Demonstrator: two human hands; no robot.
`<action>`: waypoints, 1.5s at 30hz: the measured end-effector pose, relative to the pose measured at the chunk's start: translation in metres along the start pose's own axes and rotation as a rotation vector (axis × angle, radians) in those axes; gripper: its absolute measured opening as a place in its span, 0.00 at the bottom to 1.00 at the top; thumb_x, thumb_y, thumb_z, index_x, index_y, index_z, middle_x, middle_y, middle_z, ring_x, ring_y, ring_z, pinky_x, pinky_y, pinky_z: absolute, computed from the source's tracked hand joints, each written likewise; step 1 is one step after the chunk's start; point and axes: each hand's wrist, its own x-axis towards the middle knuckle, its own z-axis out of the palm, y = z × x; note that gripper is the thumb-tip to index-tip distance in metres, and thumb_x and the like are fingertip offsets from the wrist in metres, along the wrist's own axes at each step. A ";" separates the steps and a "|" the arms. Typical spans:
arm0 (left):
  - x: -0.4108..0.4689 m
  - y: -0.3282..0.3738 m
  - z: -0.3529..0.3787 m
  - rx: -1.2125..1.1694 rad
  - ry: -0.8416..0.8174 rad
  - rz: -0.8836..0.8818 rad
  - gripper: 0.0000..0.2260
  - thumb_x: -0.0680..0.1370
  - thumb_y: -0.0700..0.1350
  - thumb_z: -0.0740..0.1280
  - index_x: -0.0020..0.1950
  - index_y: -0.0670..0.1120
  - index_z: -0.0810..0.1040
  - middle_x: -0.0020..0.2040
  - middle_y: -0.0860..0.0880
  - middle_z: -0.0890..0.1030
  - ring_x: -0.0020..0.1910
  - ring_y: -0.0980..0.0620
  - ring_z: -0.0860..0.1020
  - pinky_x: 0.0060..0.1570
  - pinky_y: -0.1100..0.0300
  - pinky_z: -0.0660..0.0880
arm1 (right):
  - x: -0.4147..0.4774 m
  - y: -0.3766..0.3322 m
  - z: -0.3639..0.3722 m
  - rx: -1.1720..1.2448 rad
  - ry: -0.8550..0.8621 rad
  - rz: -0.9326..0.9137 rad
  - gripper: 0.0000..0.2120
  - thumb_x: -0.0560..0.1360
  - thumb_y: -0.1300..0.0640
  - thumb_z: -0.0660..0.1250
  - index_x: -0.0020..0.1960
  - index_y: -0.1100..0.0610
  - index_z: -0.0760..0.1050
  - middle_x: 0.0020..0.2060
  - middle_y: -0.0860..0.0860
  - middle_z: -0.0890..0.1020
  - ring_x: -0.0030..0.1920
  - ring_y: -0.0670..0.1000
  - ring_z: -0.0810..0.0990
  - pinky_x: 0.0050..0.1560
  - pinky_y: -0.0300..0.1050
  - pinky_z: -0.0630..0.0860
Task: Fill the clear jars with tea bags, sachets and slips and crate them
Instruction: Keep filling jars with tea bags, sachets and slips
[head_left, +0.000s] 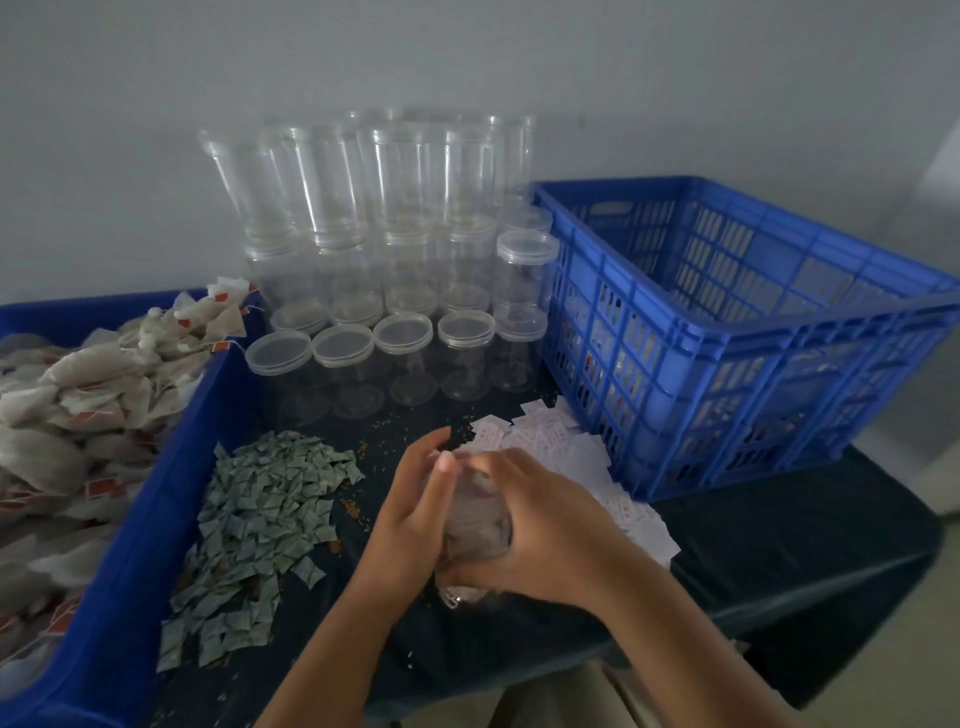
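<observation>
Seen from above, looking down at a dark cloth-covered surface (753, 545). Near the front edge, a clear jar (475, 512) gripped between both hands, tilted, its long axis running from the body away toward the far wall; pale contents dimly visible through the blurred wall. Left hand (410, 493) against the jar's left side, fingers (441, 470) stretched along it toward the far end. Right hand (545, 530) wrapped over the top and right side, curled closed around it. Whether a lid is on cannot be told.

Blue lattice crate (727, 332) to the right and beyond the jar, open-topped, rigid plastic, nearer the right hand. White paper slips (566, 441) scattered between jar and crate. Small grey-green pillow sachets (260, 519) heaped to the left. Further left, a blue bin (156, 519) piled with soft gauzy tea bags (78, 395) with red tags. Behind, rows of empty clear jars (374, 270), lidded, stacked in two tiers.
</observation>
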 end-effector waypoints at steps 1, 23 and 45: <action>0.002 0.004 0.004 0.027 -0.010 -0.032 0.16 0.84 0.64 0.62 0.69 0.63 0.78 0.59 0.57 0.84 0.59 0.54 0.85 0.54 0.59 0.81 | 0.005 -0.002 -0.006 -0.029 -0.046 0.020 0.49 0.63 0.20 0.73 0.76 0.38 0.61 0.64 0.40 0.75 0.57 0.43 0.80 0.54 0.45 0.82; 0.145 0.176 0.209 0.069 0.110 0.412 0.23 0.88 0.54 0.55 0.67 0.37 0.76 0.65 0.36 0.79 0.66 0.36 0.76 0.68 0.37 0.74 | 0.051 0.090 -0.272 -0.277 0.652 0.087 0.33 0.69 0.32 0.73 0.71 0.39 0.70 0.57 0.47 0.73 0.46 0.44 0.78 0.49 0.46 0.76; 0.173 0.148 0.226 0.889 -0.146 0.457 0.15 0.86 0.52 0.60 0.44 0.51 0.80 0.37 0.53 0.80 0.37 0.51 0.76 0.54 0.52 0.71 | 0.163 0.247 -0.281 -0.612 -0.296 0.792 0.59 0.74 0.40 0.80 0.87 0.56 0.43 0.80 0.60 0.69 0.71 0.64 0.77 0.58 0.56 0.79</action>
